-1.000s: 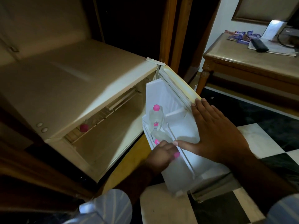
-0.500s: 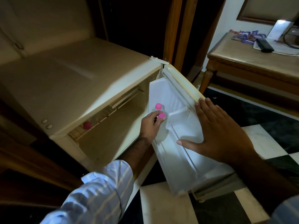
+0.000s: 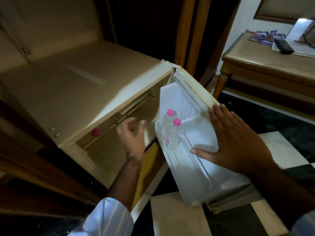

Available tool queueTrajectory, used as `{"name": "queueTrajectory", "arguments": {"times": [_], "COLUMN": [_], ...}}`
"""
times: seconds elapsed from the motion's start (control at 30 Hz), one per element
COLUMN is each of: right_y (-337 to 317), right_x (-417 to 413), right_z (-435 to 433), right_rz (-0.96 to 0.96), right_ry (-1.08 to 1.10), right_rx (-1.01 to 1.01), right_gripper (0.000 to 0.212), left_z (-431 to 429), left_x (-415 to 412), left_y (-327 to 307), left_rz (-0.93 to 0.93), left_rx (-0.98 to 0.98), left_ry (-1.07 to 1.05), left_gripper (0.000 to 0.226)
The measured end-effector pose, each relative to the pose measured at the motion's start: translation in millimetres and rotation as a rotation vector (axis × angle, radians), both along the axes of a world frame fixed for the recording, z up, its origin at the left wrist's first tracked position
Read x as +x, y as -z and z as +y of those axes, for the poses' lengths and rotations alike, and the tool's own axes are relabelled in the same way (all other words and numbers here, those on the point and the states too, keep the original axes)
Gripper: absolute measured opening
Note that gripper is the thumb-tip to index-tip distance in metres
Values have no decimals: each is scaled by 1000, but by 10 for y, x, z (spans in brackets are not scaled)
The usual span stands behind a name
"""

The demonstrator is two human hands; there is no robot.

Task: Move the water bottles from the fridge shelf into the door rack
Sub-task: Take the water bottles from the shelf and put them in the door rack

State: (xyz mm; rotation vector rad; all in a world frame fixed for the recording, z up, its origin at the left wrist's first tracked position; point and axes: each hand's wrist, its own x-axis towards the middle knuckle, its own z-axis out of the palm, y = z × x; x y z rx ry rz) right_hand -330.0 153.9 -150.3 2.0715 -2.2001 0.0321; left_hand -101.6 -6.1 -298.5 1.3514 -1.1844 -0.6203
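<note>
I see two small water bottles point(image 3: 171, 132) standing upright side by side in the door rack point(image 3: 170, 150) of the open mini fridge point(image 3: 85, 92). Both are clear plastic with bright pink caps; the nearer one shows a pink label patch low on its body, and the farther one sits just behind it at about 11 o'clock, touching or nearly so. A third pink cap point(image 3: 95, 132) shows on the wire fridge shelf point(image 3: 117, 119), at 9 o'clock from the rack; that bottle's body is too dim for me to make out.

My left hand point(image 3: 132, 135) is at the mouth of the fridge compartment, between the shelf and the rack, blurred. Its fingers are spread and loosely curled, holding nothing. It is apart from the racked bottles, at their 9 o'clock.

My right hand point(image 3: 238, 142) lies flat against the white inner liner of the fridge door point(image 3: 196, 167), at 3 o'clock from the bottles. Its fingers are straight and fanned, the tips up by the door's top edge, the thumb stretched out toward 9 o'clock below the rack's moulded divider; it grips nothing.

A wooden counter point(image 3: 265, 65) stands at 1 o'clock with a dark remote point(image 3: 283, 46) and some sachets point(image 3: 262, 37) on it.
</note>
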Motion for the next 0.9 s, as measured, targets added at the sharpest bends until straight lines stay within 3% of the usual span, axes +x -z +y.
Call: {"name": "queueTrajectory", "arguments": {"times": [0.07, 0.13, 0.23, 0.4, 0.47, 0.63, 0.8, 0.9], "right_y": [3, -2, -11, 7, 7, 7, 14, 23], "right_x": [-2, 3, 14, 23, 14, -22, 11, 1], "right_z": [7, 13, 25, 32, 28, 39, -4, 1], "right_rz": [7, 8, 7, 0, -8, -2, 10, 9], "right_ry": [-2, -4, -2, 8, 8, 6, -5, 0], "right_rx": [0, -1, -13, -4, -13, -17, -18, -2], "right_gripper": [134, 134, 135, 135, 135, 134, 134, 134], "left_z": [-12, -5, -68, -283, -216, 371, 754, 797], "left_x": [400, 681, 868, 1040, 996, 688, 578, 362], "left_y": [39, 105, 166, 60, -27, -66, -239, -352], "left_rz": [70, -96, -238, -209, -206, -344, -332, -328], "left_rx": [-38, 2, 190, 196, 152, 114, -185, -136], "left_ry": [-289, -380, -325, -330, -271, -64, 6, 165], "left_gripper": [43, 47, 49, 18, 13, 32, 21, 18]}}
